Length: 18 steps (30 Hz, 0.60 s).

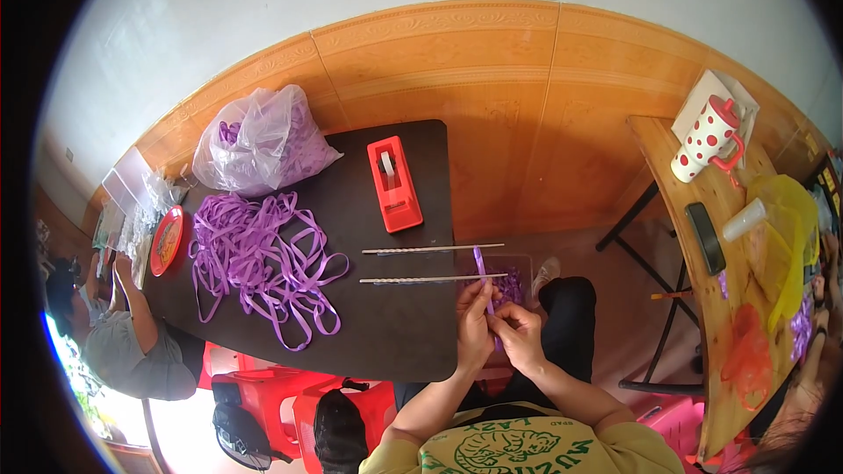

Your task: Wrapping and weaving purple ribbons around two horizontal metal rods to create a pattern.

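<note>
My left hand [475,331] is closed on a strip of purple ribbon [479,262], just off the right edge of the dark table. The ribbon's upper end stands up near two thin metal rods. Below it my right hand [520,334] pinches the lower part of the same strip. The far rod [430,250] and the near rod [421,280] lie side by side, with twisted left parts on the table and plain ends jutting over its edge. A tangled heap of purple ribbon loops [255,254] covers the table's left half.
A red tape dispenser [404,197] and a clear bag of purple ribbon [263,149] stand at the back. Under my hands is a bin of purple pieces [509,285]. Rightward, a wooden table [654,145] holds a dotted tumbler [702,142]. People sit at both sides.
</note>
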Motion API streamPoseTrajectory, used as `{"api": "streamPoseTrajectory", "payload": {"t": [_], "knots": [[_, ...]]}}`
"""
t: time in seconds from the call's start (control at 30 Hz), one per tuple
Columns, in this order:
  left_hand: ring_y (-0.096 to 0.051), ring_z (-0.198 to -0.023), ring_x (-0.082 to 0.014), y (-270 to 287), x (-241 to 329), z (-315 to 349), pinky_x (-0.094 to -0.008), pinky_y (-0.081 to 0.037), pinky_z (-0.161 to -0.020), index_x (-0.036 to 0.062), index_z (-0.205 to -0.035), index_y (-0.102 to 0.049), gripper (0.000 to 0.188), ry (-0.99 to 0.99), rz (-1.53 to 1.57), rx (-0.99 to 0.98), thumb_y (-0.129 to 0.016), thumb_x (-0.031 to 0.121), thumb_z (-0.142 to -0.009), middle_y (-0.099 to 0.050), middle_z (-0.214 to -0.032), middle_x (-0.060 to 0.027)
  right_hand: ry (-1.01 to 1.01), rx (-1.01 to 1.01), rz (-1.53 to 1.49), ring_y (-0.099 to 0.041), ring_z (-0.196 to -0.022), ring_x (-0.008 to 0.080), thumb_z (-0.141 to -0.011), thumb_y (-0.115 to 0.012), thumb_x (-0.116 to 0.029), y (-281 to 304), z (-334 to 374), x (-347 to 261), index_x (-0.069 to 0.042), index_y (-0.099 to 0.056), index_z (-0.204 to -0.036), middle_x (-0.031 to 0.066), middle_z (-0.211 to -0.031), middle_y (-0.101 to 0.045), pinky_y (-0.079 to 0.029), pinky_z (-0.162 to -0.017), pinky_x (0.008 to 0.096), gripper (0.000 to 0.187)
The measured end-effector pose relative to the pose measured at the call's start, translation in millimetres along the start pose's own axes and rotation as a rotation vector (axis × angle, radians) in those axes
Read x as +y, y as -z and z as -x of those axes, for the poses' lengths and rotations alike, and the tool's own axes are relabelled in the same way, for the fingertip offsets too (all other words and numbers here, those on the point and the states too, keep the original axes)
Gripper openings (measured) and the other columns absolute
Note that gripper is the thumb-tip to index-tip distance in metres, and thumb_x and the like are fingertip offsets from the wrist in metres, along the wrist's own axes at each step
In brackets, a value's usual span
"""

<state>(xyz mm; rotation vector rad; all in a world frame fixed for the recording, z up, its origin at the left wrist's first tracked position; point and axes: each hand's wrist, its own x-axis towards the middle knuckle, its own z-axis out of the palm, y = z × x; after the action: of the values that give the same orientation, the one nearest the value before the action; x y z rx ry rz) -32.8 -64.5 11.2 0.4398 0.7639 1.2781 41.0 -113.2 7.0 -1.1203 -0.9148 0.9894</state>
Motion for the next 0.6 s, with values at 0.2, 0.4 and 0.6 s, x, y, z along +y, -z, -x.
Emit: {"api": "streamPoseTrajectory", "payload": {"t": [0.2,0.4,0.6], "knots": [[-0.058,-0.082,-0.0164,-2.0,0.6,2.3,-0.0287,-0.047,-0.077,0.0023,-0.099,-0.064,0.013,0.001,-0.023,0.011,-0.06,0.011,-0.09,-0.062,-0.088,-0.0062,-0.063,0.017,-0.09,-0.048,-0.063,0.0031,-0.082,-0.063,0.006,4.5,6.9,5.1,0.002,-0.061,-0.076,-0.001,-0.072,-0.057,-0.036,-0.055,0.0183,0.007],[-0.057,-0.083,-0.0148,-4.0,1.4,4.5,-0.0271,-0.046,-0.077,0.0018,-0.103,-0.063,0.017,-0.02,-0.056,0.032,-0.056,0.014,-0.093,-0.062,-0.09,-0.0062,0.043,-0.015,0.008,-0.048,-0.062,0.0041,-0.08,-0.062,0.008,5.3,9.7,3.7,0.003,-0.06,-0.076,0.0011,-0.072,-0.055,-0.036,-0.054,0.0193,0.007],[-0.055,-0.082,-0.0125,-6.3,1.9,3.1,-0.0248,-0.044,-0.076,0.002,-0.102,-0.063,0.018,-0.036,-0.132,0.035,-0.054,0.016,-0.094,-0.061,-0.088,-0.0045,0.148,-0.015,0.136,-0.05,-0.061,0.0063,-0.079,-0.062,0.007,6.8,11.0,3.2,0.003,-0.058,-0.074,0.0032,-0.071,-0.056,-0.038,-0.053,0.0207,0.007]]}}
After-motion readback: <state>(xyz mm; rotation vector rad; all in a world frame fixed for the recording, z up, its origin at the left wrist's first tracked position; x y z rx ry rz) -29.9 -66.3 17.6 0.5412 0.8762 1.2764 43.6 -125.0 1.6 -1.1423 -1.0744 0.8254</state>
